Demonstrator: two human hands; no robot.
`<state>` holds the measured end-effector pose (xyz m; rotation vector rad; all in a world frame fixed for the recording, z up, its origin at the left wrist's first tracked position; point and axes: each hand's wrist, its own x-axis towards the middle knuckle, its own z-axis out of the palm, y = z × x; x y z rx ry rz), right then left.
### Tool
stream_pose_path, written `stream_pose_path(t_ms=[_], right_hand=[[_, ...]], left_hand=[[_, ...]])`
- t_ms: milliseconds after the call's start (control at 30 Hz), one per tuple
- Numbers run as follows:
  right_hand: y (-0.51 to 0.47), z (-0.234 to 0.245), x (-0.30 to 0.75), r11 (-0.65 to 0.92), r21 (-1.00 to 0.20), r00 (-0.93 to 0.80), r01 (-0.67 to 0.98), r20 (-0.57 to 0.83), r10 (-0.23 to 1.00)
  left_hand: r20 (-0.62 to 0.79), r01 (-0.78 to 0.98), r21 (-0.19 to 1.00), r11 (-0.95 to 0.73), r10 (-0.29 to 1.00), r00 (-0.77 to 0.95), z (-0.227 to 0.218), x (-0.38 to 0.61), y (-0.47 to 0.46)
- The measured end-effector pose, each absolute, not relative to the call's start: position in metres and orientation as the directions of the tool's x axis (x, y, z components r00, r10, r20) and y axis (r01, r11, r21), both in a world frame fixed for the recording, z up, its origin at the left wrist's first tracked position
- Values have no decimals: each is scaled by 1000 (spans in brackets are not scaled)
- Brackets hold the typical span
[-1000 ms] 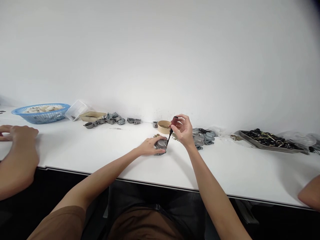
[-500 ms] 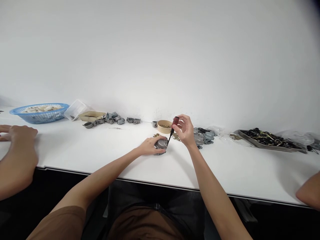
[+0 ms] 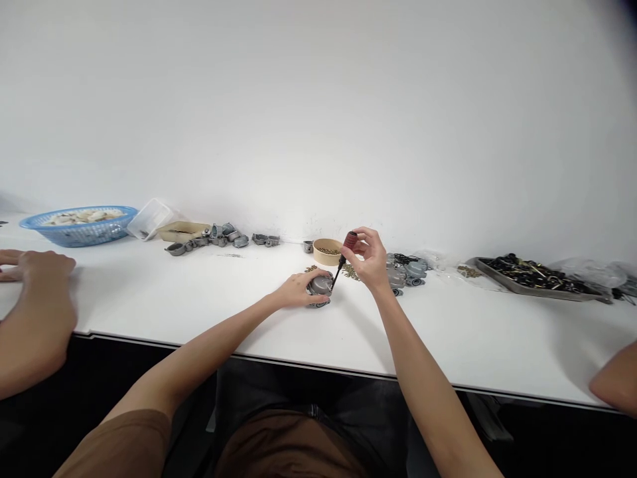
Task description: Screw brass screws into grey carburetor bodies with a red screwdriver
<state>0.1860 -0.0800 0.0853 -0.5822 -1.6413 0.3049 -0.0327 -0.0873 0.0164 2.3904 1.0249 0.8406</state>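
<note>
On the white table, my left hand [image 3: 297, 289] grips a grey rounded housing [image 3: 321, 285] from its left side. My right hand [image 3: 369, 257] holds a screwdriver [image 3: 349, 243] by its red handle, tilted, with the black shaft pointing down and left. Its tip meets the right edge of the housing; whether a screw sits under it is too small to make out. Just behind the housing are small brass-coloured screws [image 3: 350, 272] in loose heaps, and a round tan bowl [image 3: 327, 253] with more of them inside.
Grey housings lie to the right [image 3: 416, 269] and back left [image 3: 226, 234]. Further left are a tan tray [image 3: 182, 230], a clear tub [image 3: 152, 219] and a blue basket [image 3: 79, 232]. A metal tray [image 3: 535, 289] of black parts stands right. Other people's arms [image 3: 42, 318] rest at both sides.
Hardly anything differs. The fingers of my right hand have shifted slightly around the screwdriver handle, while its tip stays at the housing's edge. My left hand keeps its hold.
</note>
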Motion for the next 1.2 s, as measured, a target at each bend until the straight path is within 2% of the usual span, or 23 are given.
stream_pose_path(t_ms=[100,200,367,567,667,767,900,1067,1200], right_hand=[[-80,85,186,857,-484,-80,177,861,503],[-80,85,186,847,-526,-131,75,837,531],[-81,86,185,823,-552,-50,133,826,561],[-84,87,186,821,-571,-147,10,811,566],[-82,86,186,812,-580,-84,64,808,583],[-80,86,189,832,-546,-30,100,834,551],[-80,86,191,831,-557,-125,12,823,554],[-80,86,191,819,-555,-51,145,822,567],[-79,87,193,817,-573,-90,66,812,577]], left_hand=[[367,499,571,-653,746,556,17,-33,-88],[373,494,574,-653,746,552,17,-33,-88],[378,493,566,-661,740,556,15,-33,-86],[372,495,573,-653,745,554,15,-34,-86],[368,501,565,-656,743,559,15,-33,-86],[370,508,557,-657,744,557,14,-33,-86],[373,502,567,-653,747,550,13,-34,-86],[374,493,570,-657,742,556,13,-33,-85],[375,486,577,-656,742,556,13,-33,-85]])
